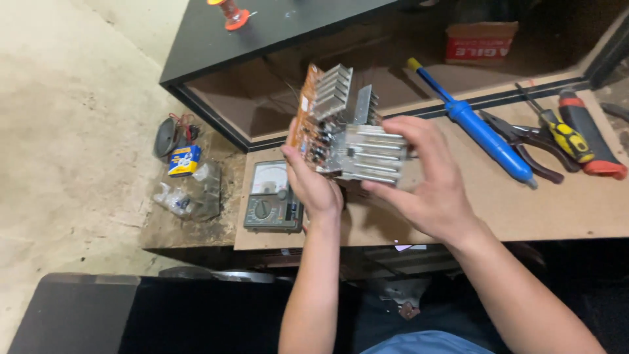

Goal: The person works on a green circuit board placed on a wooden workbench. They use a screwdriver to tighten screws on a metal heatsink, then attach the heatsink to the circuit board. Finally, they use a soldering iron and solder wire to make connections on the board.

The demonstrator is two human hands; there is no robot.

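Orange circuit board with finned aluminium heat sinks held over the workbench; left hand and right hand both closed around it. Inspection step, seemingly; next wants a steady turn.

Single head-worn view, steeply downward, close over the workbench

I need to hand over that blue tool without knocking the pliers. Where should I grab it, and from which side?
Probably take the blue soldering tool by its thick blue handle, coming from above on its near-left side. It lies flat and diagonal on the board, with the pliers close against its right side, so that flank is crowded.
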